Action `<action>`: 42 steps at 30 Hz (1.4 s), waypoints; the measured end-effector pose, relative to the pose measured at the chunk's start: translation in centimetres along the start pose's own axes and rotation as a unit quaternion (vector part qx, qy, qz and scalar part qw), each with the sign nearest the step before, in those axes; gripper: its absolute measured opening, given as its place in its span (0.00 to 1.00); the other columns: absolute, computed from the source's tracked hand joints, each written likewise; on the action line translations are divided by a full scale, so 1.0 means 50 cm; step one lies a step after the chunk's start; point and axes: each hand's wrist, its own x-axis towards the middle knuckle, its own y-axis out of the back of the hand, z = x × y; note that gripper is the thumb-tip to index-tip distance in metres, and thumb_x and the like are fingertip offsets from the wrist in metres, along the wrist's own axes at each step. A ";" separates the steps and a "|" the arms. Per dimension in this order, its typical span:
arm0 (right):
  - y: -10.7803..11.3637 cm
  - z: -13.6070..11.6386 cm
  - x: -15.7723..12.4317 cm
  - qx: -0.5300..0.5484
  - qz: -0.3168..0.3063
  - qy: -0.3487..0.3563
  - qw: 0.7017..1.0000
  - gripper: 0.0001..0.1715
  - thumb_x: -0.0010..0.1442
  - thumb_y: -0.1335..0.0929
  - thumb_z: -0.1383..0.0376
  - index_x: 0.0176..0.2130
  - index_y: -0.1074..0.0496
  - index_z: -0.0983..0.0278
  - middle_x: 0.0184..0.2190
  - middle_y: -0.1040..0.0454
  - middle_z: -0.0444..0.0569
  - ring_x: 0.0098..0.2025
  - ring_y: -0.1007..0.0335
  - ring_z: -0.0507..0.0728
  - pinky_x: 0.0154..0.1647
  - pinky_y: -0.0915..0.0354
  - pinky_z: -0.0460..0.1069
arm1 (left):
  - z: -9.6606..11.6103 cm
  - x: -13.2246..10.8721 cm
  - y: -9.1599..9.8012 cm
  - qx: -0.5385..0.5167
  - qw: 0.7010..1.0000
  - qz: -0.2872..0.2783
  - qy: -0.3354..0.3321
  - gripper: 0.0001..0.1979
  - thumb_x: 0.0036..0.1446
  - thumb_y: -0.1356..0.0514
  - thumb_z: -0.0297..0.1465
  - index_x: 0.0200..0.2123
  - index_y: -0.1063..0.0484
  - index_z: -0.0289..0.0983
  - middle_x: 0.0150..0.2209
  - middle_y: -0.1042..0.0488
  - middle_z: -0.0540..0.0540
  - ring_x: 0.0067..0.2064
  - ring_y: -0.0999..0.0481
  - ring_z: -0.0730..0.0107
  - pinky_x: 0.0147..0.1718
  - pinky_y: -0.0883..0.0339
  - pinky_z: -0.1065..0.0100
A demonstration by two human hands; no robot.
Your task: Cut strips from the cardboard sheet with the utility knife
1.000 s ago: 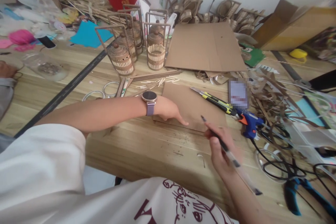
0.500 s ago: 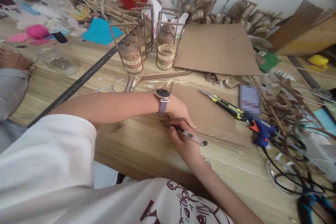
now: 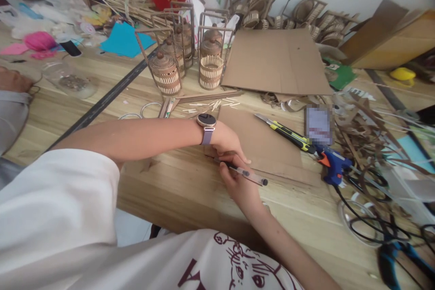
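Observation:
My right hand [image 3: 243,183] is closed round a black-and-clear pen [image 3: 239,170], whose tip points left by the edge of a cardboard piece [image 3: 272,142]. Above it, my left hand [image 3: 228,141], with a watch [image 3: 206,120] on its wrist, bends down over the cardboard's near left corner. Its fingers are curled and partly hidden behind the right hand, so what they grip does not show clearly. A yellow-and-black utility knife [image 3: 285,133] lies on the cardboard, right of both hands.
Several small lidded baskets in frames [image 3: 165,74] stand behind the hands, near a large cardboard sheet [image 3: 277,61]. To the right are a blue glue gun [image 3: 335,165], cables and brown strips [image 3: 360,138]. Another person's hand [image 3: 15,80] rests at far left beside a jar [image 3: 70,81].
The whole view has shifted a little, so the table things appear slightly farther left. Both hands keep nearly the same pose, with the pen still in the right one.

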 end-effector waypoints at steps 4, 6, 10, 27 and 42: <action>0.063 0.009 -0.018 -0.042 0.020 -0.040 0.998 0.12 0.61 0.35 0.57 0.35 0.25 0.60 0.32 0.20 0.48 0.34 0.24 0.57 0.37 0.30 0.50 | 0.006 -0.002 0.007 0.082 0.994 -0.077 -0.009 0.43 0.53 0.38 0.18 0.65 0.38 0.62 0.42 0.18 0.51 0.34 0.28 0.66 0.32 0.43 0.69; 0.114 0.021 -0.034 -0.086 0.040 -0.072 0.993 0.16 0.60 0.35 0.53 0.35 0.25 0.60 0.32 0.20 0.50 0.35 0.24 0.59 0.39 0.30 0.52 | 0.010 -0.003 0.012 0.093 0.992 -0.086 0.003 0.44 0.54 0.39 0.18 0.66 0.41 0.63 0.39 0.18 0.51 0.33 0.28 0.66 0.32 0.43 0.69; 0.230 0.046 -0.070 -0.190 0.122 -0.167 0.960 0.19 0.54 0.34 0.48 0.30 0.26 0.60 0.26 0.22 0.49 0.28 0.27 0.60 0.31 0.34 0.53 | 0.014 -0.003 0.017 0.090 0.991 -0.097 0.011 0.45 0.54 0.39 0.18 0.67 0.44 0.65 0.32 0.20 0.52 0.29 0.30 0.67 0.30 0.43 0.69; 0.014 -0.002 0.000 0.052 -0.044 -0.033 0.997 0.10 0.62 0.33 0.59 0.37 0.23 0.60 0.34 0.20 0.48 0.36 0.24 0.56 0.36 0.30 0.49 | 0.008 -0.004 0.014 0.042 0.997 -0.064 -0.007 0.43 0.52 0.38 0.16 0.64 0.37 0.63 0.38 0.17 0.52 0.31 0.28 0.67 0.34 0.42 0.69; 0.027 0.005 -0.001 0.031 -0.028 -0.031 0.999 0.11 0.61 0.34 0.60 0.37 0.23 0.61 0.35 0.20 0.49 0.36 0.24 0.57 0.37 0.29 0.50 | 0.001 -0.005 0.010 0.029 0.998 -0.054 -0.016 0.42 0.51 0.39 0.17 0.63 0.34 0.62 0.40 0.17 0.54 0.35 0.25 0.66 0.36 0.39 0.69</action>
